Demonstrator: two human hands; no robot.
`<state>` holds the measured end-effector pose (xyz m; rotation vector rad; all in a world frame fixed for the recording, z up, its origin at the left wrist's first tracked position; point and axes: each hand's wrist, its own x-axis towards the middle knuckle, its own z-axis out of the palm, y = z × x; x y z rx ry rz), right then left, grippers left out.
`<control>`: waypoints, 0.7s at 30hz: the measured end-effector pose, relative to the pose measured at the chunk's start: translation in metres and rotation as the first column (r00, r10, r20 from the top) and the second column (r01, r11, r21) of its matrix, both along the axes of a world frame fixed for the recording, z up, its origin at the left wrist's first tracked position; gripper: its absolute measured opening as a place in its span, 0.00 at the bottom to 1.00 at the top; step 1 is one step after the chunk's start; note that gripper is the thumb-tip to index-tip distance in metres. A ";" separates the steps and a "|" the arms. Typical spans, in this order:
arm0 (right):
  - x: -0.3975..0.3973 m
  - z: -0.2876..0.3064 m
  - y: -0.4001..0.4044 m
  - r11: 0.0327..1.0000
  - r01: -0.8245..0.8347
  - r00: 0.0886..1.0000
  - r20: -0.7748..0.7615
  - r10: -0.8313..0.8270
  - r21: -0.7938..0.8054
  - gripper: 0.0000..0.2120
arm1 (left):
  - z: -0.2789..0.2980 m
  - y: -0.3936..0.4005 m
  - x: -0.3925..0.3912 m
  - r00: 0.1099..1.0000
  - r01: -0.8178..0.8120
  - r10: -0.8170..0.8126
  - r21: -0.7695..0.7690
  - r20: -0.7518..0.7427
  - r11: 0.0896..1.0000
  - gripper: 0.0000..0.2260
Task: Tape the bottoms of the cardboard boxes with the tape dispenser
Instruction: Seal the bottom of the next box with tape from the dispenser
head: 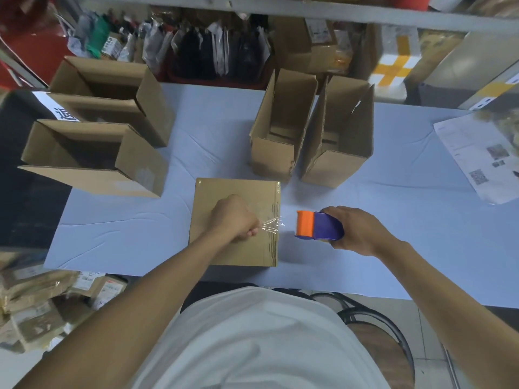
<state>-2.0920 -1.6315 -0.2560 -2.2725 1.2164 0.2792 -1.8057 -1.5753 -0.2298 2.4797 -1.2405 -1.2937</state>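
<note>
A cardboard box (224, 189) lies bottom-up on the pale blue table (126, 228), right in front of me. My left hand (234, 217) rests on its top, fingers curled, pinching the loose end of a clear tape strip (271, 224) near the box's right edge. To the right of the box, my right hand (356, 228) grips the blue and orange tape dispenser (318, 225), held just off the box edge with its orange end facing the box.
Two upright open boxes (280, 141) (342, 141) stand behind the work box. Three open boxes (92, 153) lie at the left. Printed papers (483, 161) lie at the right. Parcels fill the shelf behind and the floor at lower left. A chair (376, 327) is under me.
</note>
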 end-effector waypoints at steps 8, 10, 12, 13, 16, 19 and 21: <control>0.034 -0.005 -0.005 0.998 -0.059 0.985 -0.163 0.063 0.027 0.24 | -0.008 0.003 -0.008 0.691 0.704 -0.703 -0.377 0.170 0.601 0.09; 0.046 -0.001 -0.004 0.995 -0.060 0.957 -0.278 0.081 0.081 0.18 | -0.017 0.006 -0.007 0.705 0.649 -0.706 -0.463 0.070 0.603 0.11; 0.048 0.001 0.000 0.992 -0.079 0.924 -0.366 0.111 0.100 0.14 | -0.024 0.007 -0.004 0.721 0.640 -0.685 -0.476 0.100 0.604 0.14; 0.044 0.000 0.002 0.994 -0.056 0.930 -0.356 0.085 0.091 0.14 | -0.028 0.008 -0.004 0.705 0.668 -0.695 -0.465 0.144 0.581 0.15; 0.025 0.006 0.006 0.998 0.064 0.970 -0.235 -0.058 0.017 0.19 | -0.032 0.010 -0.013 0.629 0.767 -0.729 -0.363 0.268 0.528 0.12; 0.010 0.017 0.011 0.978 0.206 0.977 -0.047 -0.207 -0.040 0.22 | -0.025 0.000 -0.026 0.714 0.700 -0.683 -0.194 0.154 0.688 0.10; 0.006 0.023 0.017 0.963 0.260 0.965 0.053 -0.256 -0.070 0.23 | -0.021 -0.010 -0.026 0.737 0.676 -0.656 -0.192 0.164 0.712 0.11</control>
